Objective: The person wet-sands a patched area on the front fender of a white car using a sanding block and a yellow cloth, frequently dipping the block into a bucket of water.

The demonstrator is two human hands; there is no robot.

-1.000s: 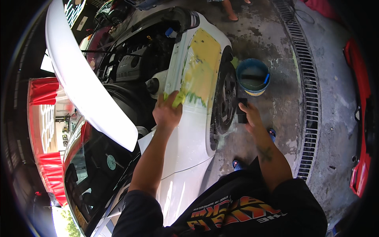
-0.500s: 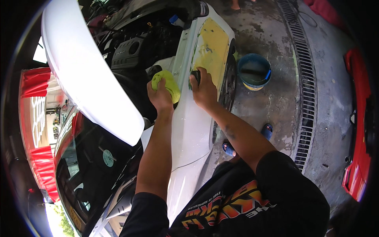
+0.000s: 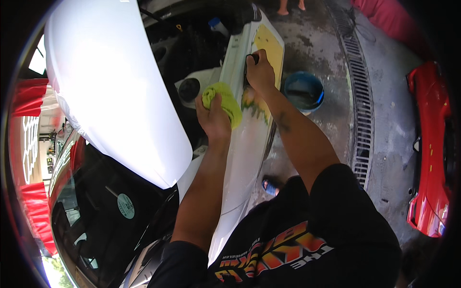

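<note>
Left hand [image 3: 214, 120] is clenching a yellow-green cloth [image 3: 223, 102], bunched up and pressing on the inner edge of the white car's fender [image 3: 245, 158] next to the open engine bay. Right hand [image 3: 260, 72] is gripping a small dark block [image 3: 251, 60], likely a sanding block, flat against the yellow filler patch [image 3: 270, 45] further up the fender. Looks mid-job: patch is reading bare yellow at the far end, smeared and streaky with white showing near the cloth, so plenty left to work. Raised white hood [image 3: 115, 86] is sitting left. Beyond the fender, a blue bucket [image 3: 304, 91] is standing on wet concrete, holding murky water.
</note>
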